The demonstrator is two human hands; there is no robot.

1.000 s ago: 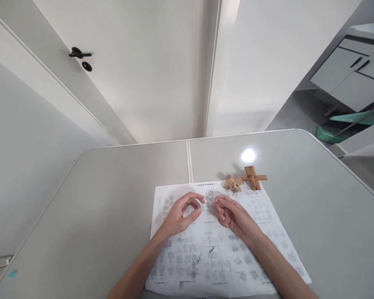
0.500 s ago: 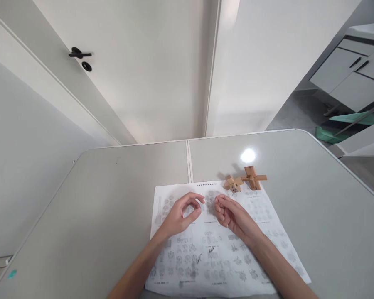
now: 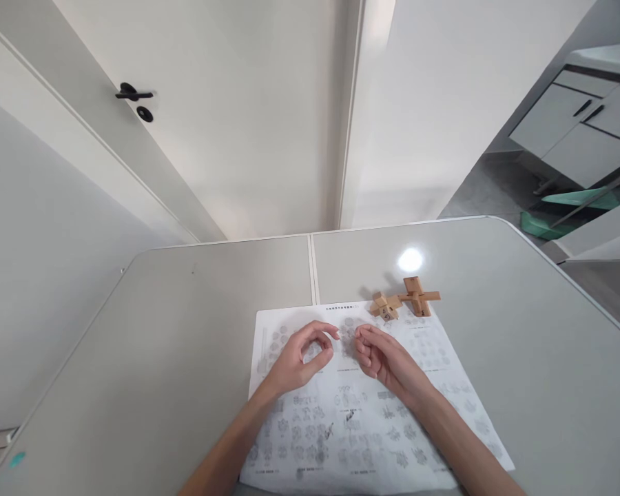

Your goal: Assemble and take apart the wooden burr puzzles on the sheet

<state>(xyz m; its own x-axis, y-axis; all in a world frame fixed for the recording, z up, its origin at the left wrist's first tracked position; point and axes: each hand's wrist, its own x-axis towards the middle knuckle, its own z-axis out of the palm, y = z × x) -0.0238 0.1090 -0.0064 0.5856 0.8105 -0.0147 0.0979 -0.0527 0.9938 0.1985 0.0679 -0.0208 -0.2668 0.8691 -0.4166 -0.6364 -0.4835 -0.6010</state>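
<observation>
Both my hands are held over a printed paper sheet (image 3: 341, 406) covered in small grey diagrams. My left hand (image 3: 300, 358) curves into a loose ring, a small gap between thumb and index fingertip, and nothing shows inside it. Facing it across a narrow space, my right hand (image 3: 385, 358) has its fingers curled in and the thumb against the index finger; I see no object in it. Just beyond the right hand are two wooden interlocking puzzles: a smaller knotted one (image 3: 386, 306) on the sheet's top edge, and a cross-shaped one (image 3: 417, 297) to its right.
The grey table (image 3: 160, 358) has a pale seam (image 3: 313, 269) running back from the sheet and a bright light reflection. Behind stands a white door (image 3: 227, 124) with a black handle (image 3: 134, 94). A white cabinet (image 3: 563, 131) and green stool-like items (image 3: 542, 226) are at right.
The view has shifted very slightly. My hands, the sheet and the wooden puzzles keep the same positions relative to one another.
</observation>
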